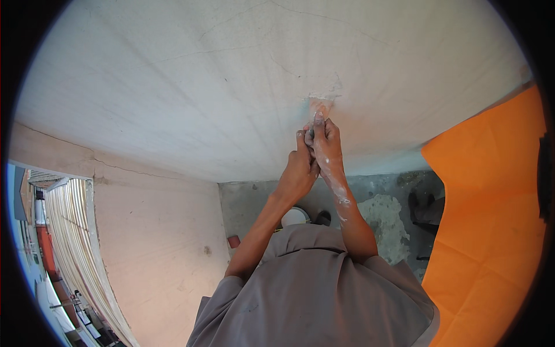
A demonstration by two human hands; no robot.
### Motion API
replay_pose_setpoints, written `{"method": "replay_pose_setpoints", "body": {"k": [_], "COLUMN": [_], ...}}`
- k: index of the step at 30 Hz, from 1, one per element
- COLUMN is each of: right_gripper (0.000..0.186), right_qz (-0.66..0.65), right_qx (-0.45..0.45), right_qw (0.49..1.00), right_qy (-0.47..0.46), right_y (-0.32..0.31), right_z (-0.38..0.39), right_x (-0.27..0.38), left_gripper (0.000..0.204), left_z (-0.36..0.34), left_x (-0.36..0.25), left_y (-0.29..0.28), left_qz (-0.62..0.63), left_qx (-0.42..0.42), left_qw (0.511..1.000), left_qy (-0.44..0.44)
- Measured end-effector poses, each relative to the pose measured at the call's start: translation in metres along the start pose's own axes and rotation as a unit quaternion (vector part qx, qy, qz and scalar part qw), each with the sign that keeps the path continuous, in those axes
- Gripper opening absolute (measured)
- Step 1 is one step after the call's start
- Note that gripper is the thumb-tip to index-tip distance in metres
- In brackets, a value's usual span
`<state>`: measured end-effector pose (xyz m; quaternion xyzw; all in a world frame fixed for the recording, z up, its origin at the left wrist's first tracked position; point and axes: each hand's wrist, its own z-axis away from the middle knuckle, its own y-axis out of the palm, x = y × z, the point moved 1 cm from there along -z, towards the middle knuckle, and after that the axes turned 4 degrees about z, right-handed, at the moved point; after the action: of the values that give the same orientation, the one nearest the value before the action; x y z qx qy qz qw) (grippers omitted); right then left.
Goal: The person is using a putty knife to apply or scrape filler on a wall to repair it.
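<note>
A broad, flat putty knife point(319, 106) rests with its blade edge against a pale wall point(231, 110), at a rough patch of whitish filler point(329, 89). My right hand point(327, 140) is closed around it, thumb laid along the blade. Close beside it and touching it, my left hand point(301, 160) is also closed, at the lower end of the knife, with its thumb pointing up. Most of the handle is hidden by my fingers. White smears mark my right hand and forearm. Thin cracks run across the wall above the patch.
Below me a white bucket point(295, 216) stands on the grey floor point(260, 196), near a small reddish block point(233, 241). A large orange sheet point(485, 196) hangs at the right, with a dark shoe point(414, 203) beside it. An opening point(72, 231) at the left shows things outside.
</note>
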<state>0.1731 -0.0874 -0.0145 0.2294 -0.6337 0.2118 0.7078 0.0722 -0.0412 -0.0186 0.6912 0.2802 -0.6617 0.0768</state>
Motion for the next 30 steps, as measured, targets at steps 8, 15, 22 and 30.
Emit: {"method": "replay_pose_setpoints", "body": {"k": [8,15,22,30], "right_gripper": [0.052,0.047,0.053,0.052], "right_qz": [-0.028,0.297,0.07,0.221], "right_qx": [0.003,-0.084,-0.022,-0.049], "right_qw": [0.999,0.941,0.995,0.974], "right_qy": [0.015,-0.14,-0.062,-0.018], "right_y": [-0.003,-0.011,-0.003,-0.009], "right_z": [-0.005,-0.003,-0.013,-0.005], "right_x": [-0.003,0.022,0.006,0.02], "left_gripper": [0.089,0.09,0.085,0.087], "left_z": [-0.001,-0.007,-0.013,-0.002], "left_x": [0.01,0.045,-0.007,-0.014], "left_y": [0.005,0.043,0.002,0.008], "left_qz": [0.005,0.052,-0.055,0.115], "left_qx": [0.028,-0.037,0.027,0.048], "left_qw": [0.998,0.993,0.996,0.988], "left_qy": [-0.059,0.099,-0.071,-0.095]}}
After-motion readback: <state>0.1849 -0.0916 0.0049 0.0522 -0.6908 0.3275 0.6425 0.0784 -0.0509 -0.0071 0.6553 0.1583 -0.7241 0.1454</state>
